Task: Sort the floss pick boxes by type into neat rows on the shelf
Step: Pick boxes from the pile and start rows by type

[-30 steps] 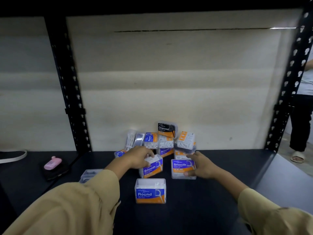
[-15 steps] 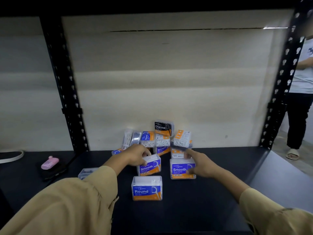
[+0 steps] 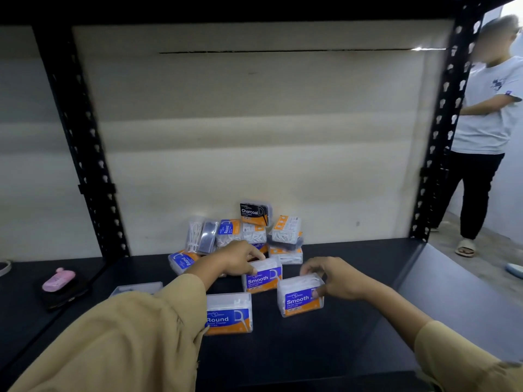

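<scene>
Left hand (image 3: 240, 260) grips one Smooth box (image 3: 263, 280), right hand (image 3: 338, 281) holds a second Smooth box (image 3: 300, 299), both near a lone Round box (image 3: 229, 314). Sorting looks barely begun: the pile (image 3: 249, 233) lies jumbled at the back. On the dim black shelf (image 3: 311, 363), a clear box (image 3: 135, 288), perhaps empty, lies left; a bystander (image 3: 484, 123) waits right
</scene>
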`<state>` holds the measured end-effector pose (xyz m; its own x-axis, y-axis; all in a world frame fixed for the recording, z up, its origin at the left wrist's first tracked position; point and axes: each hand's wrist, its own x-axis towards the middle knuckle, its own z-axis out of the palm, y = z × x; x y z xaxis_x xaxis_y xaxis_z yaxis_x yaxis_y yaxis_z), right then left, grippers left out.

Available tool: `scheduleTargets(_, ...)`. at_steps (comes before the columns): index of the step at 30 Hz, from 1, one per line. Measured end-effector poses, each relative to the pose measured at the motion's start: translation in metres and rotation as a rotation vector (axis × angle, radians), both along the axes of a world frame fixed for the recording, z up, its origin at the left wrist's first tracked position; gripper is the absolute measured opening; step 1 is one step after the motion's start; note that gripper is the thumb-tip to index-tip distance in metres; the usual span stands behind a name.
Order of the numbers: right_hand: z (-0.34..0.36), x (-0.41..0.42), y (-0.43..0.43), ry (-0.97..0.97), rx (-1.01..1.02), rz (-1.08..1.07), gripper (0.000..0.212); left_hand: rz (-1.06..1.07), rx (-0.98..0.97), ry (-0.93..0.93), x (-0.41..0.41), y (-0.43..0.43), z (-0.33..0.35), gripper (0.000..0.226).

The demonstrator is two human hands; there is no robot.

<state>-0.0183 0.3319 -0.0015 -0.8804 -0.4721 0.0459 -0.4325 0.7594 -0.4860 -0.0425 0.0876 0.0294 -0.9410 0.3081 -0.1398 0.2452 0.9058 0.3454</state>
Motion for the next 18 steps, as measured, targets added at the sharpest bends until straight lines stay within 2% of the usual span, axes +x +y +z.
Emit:
scheduleTargets(5,0.002,0.009,0.003,0.036,-0.007,0.001,0.038,-0.076,0.038,-0.081,0.000,0.022,0.002,0.047)
scheduleTargets(10,0.004,0.009,0.001,0.019,0.030,-0.026,0.074,-0.165,0.048,-0.128,0.005,0.043,0.006,0.047)
scheduleTargets(13,0.003,0.006,-0.001,0.006,0.102,-0.007,0.088,-0.195,0.062,-0.144,0.007,0.049,0.007,0.047)
scheduleTargets(18,0.009,0.003,-0.014,0.097,0.347,0.023,0.091,-0.226,0.047,-0.149,0.012,0.049,0.010,0.046)
